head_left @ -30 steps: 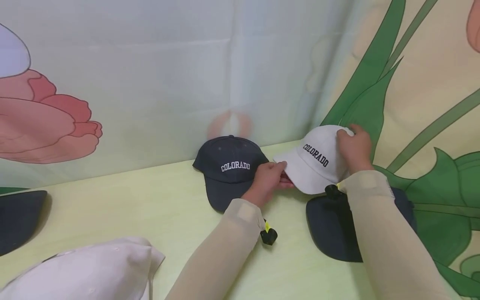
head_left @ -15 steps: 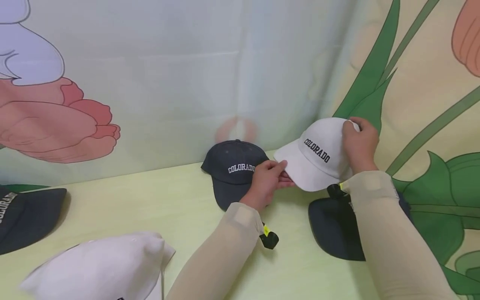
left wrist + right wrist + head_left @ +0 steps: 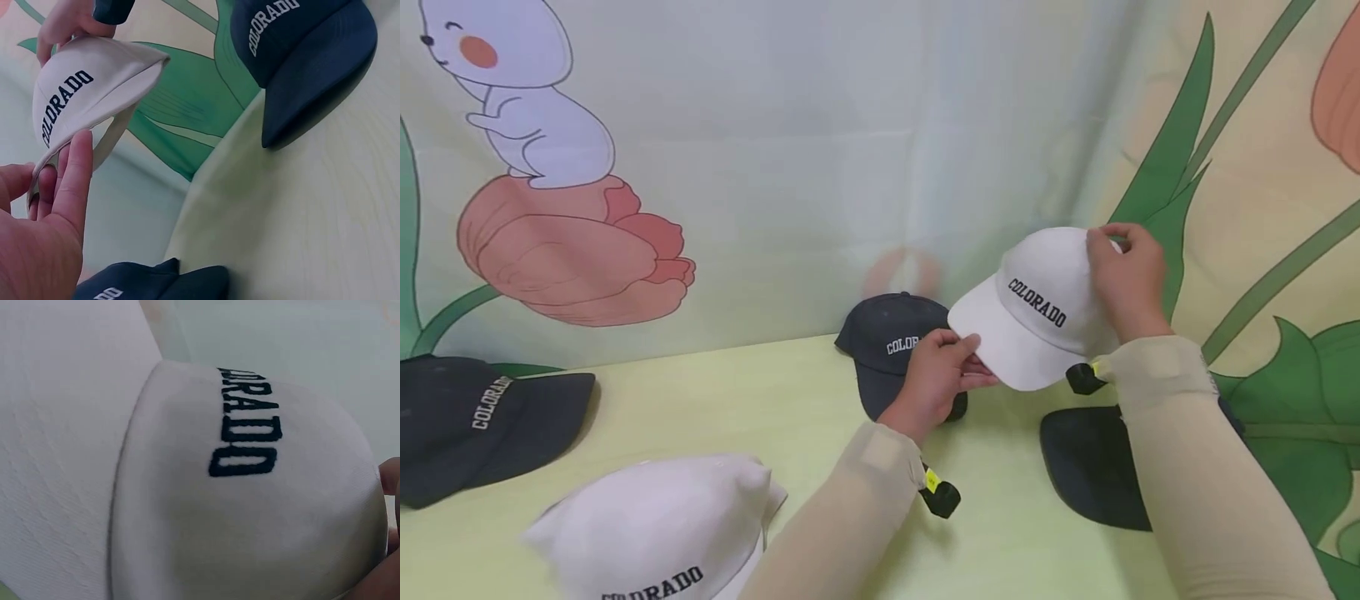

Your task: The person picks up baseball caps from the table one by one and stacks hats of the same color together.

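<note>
Above the table (image 3: 1000, 500), both hands hold a white baseball cap (image 3: 1045, 292) with dark COLORADO lettering, its brim tilted down to the left. At the brim's left edge, my left hand (image 3: 931, 379) pinches the cloth between thumb and fingers. My right hand (image 3: 1127, 279) grips the crown at its top and back. The left wrist view shows the left fingers (image 3: 74, 181) under the brim and the cap's underside clear of the table. In the right wrist view the white crown (image 3: 250, 519) fills most of the picture, and only a bit of the right hand shows.
Behind my left hand sits a navy COLORADO cap (image 3: 880, 367), partly covered. Another navy cap (image 3: 1090, 467) lies under my right forearm. At left are a third navy cap (image 3: 535, 425) and a second white cap (image 3: 647, 525). Printed cloth (image 3: 790, 208) hangs behind the table.
The head view has turned left, showing more of the caps there. The held white cap has risen a little and stands farther from the table. Both hands keep their holds.
</note>
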The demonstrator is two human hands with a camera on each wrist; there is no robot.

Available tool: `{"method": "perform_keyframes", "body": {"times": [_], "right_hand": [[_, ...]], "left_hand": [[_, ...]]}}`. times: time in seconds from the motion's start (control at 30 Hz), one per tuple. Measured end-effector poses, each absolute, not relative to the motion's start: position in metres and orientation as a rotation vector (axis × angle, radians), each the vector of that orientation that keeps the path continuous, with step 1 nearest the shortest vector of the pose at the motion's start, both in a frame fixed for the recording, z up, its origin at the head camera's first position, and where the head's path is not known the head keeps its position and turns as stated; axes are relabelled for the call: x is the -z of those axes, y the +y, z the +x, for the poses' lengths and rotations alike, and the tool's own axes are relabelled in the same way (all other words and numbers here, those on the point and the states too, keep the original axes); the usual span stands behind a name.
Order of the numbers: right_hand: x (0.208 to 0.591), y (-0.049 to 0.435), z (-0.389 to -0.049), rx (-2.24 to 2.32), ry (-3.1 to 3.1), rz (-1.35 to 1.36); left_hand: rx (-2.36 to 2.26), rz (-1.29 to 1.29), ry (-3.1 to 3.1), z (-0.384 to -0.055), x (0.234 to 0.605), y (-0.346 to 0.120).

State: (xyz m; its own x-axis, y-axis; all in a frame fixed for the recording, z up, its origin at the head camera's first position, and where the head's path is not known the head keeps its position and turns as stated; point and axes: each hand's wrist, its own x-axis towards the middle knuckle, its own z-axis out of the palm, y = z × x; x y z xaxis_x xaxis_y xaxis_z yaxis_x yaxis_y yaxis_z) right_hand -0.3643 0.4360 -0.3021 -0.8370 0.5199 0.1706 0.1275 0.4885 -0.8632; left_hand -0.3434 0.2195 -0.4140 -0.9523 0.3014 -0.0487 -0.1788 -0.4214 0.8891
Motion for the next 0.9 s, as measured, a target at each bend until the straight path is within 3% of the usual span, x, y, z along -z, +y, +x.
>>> {"method": "perform_keyframes", "body": {"times": [0.4, 0.9], "right_hand": [[0.287, 0.427, -0.388, -1.312, -2.466, -0.425], [0.264, 0.355, -0.375, -1.412, -2.476, -0.235]], "left_hand": [[-2.473, 0.191, 1.591, -0.345, 0.403, 0.204], [-2.588, 0.144, 1.557, -0.31, 0.398, 0.147]]}}
